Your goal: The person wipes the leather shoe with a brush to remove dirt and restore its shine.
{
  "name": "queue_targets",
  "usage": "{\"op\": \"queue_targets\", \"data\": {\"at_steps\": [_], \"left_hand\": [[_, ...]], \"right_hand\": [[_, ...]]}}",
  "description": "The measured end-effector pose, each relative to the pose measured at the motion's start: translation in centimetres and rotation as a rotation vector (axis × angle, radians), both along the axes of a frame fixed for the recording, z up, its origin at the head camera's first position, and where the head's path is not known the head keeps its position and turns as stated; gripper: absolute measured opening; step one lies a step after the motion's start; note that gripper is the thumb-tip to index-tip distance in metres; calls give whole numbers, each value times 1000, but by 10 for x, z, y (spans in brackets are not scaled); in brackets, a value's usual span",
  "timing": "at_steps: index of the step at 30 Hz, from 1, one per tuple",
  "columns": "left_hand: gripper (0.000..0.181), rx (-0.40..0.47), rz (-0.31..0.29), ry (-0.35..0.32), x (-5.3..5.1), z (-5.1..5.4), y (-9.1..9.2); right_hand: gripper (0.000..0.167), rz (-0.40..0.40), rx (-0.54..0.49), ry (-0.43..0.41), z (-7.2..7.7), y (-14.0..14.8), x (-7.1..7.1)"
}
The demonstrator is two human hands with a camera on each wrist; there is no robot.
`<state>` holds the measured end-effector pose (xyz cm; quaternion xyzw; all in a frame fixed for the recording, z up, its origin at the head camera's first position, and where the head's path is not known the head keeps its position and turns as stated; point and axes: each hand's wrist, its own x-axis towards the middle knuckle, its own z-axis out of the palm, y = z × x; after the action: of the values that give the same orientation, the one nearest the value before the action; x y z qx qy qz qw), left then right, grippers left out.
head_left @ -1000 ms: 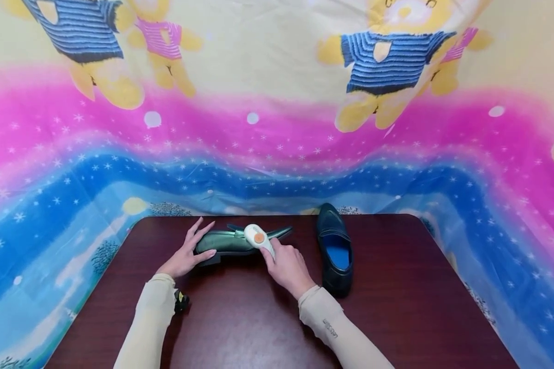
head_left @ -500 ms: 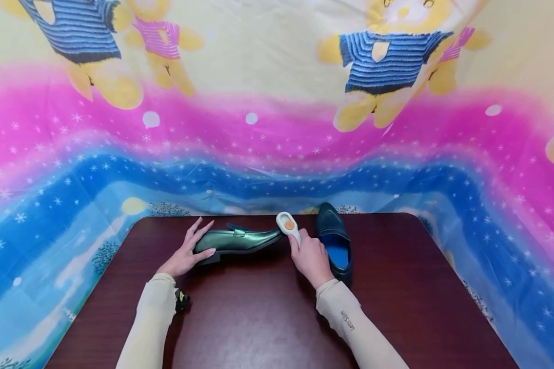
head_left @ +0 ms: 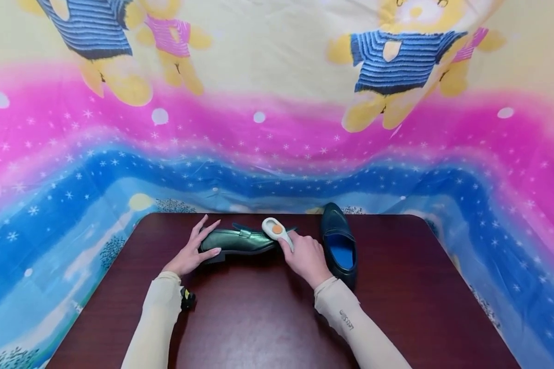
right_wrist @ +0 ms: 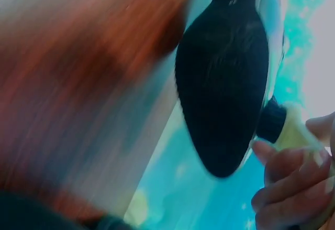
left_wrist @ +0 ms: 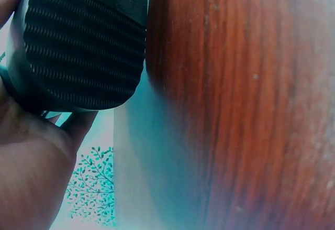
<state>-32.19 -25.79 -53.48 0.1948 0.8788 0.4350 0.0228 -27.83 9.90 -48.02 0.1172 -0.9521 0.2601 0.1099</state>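
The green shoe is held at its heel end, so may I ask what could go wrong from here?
The green shoe could slip or twist under the brush, since the left grip holds it only at the heel end. The right grip might also bump the other shoe, which lies close beside it.

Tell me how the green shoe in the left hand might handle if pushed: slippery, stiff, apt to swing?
The green shoe may be slippery, since its side shines. It looks fairly stiff, as its sole has a smooth outline. A push at the toe could swing it, because the left hand holds only the heel end.
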Motion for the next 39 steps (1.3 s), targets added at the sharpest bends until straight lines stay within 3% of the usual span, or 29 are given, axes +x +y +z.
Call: {"op": "queue_targets", "data": {"at_steps": [3,6,14,21,24,27,32,36,39], "left_hand": [[78,-8,-4,-5,0,0,0],[78,-10,-4,-8,1,0,0],[79,-7,-16,-1,0,-1,3],[80,-1,6,0,0,0,0],[80,-14,-1,2,-2,-1,1],[80,-17,-1,0,-1,-2,2],[80,-14,2,4,-1,1,5],[80,-12,0,3,-2,1,5],[80,-10,7,6,-1,0,4]], "right_hand": [[33,-85,23,26,0,15,-4],[35,-139,4,-4,3,26,-7],[37,-160,-67,-87,11,29,-7],[27,127,-78,-47,2,13,5],[25,160,-23,3,-4,9,8],[25,123,15,45,-8,9,8],[30,-22,28,75,-8,24,-2],[34,-128,30,29,-2,35,-10],[37,-147,24,-18,0,36,-11]]}}
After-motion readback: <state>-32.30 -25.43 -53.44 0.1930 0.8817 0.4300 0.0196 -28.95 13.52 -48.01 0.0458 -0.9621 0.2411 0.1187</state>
